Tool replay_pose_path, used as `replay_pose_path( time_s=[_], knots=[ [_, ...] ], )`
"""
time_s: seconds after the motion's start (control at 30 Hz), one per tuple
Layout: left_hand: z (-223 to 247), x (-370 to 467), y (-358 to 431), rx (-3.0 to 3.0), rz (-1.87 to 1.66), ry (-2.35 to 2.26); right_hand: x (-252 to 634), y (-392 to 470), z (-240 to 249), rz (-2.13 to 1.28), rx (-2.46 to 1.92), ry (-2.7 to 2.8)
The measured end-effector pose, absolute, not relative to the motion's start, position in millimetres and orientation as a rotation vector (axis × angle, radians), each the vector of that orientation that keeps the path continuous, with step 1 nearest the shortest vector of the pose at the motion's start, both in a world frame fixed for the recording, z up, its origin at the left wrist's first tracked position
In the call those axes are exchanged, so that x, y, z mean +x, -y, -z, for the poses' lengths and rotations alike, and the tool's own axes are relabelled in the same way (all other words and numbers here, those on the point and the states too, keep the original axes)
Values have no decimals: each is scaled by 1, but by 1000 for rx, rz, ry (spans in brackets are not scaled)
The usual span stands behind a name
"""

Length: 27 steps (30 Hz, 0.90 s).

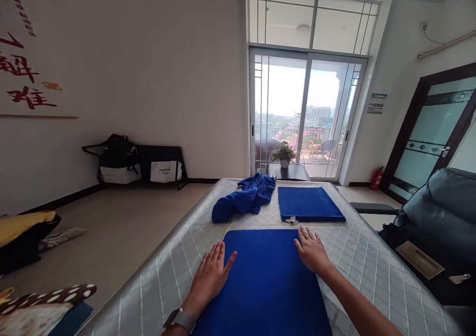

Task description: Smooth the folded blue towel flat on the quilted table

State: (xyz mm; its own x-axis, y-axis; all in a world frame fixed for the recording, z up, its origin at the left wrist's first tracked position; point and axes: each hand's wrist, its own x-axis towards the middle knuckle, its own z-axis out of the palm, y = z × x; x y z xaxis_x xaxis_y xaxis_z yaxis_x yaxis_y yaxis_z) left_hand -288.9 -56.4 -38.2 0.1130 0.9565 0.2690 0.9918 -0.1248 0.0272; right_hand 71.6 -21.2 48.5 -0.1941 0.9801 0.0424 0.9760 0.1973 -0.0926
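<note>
1. Blue cloth (266,279) lies flat on the mattress (353,261), right in front of you.
2. Your left hand (211,272) is palm-down at its left edge, right hand (311,251) at its far-right corner; both flat, gripping nothing.
3. Press lightly, evenly; smooth outward, edges straight, without nudging the folded blue cloth (310,203) beyond.

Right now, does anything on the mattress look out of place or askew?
The crumpled blue cloth on the mattress, left of the folded blue cloth, looks untidy: it lies bunched while the other is flat. No spill or damage shows.
</note>
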Motion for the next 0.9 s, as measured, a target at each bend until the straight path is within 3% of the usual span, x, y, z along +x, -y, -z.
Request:
replay_pose_path(
  time_s=[0.33,0.53,0.77,0.9],
  knots=[
    [33,-289,55,-2191,428,2186,79,-1,-16,-197,-1917,2284],
    [2,-270,61,-2127,623,2140,80,0,-19,-217,-1893,2250],
    [-27,-154,49,-2478,637,1603,80,0,-19,-231,-1878,2234],
    [-27,-76,24,-2593,598,1527,82,1,-19,-217,-1881,2270]
  ],
)
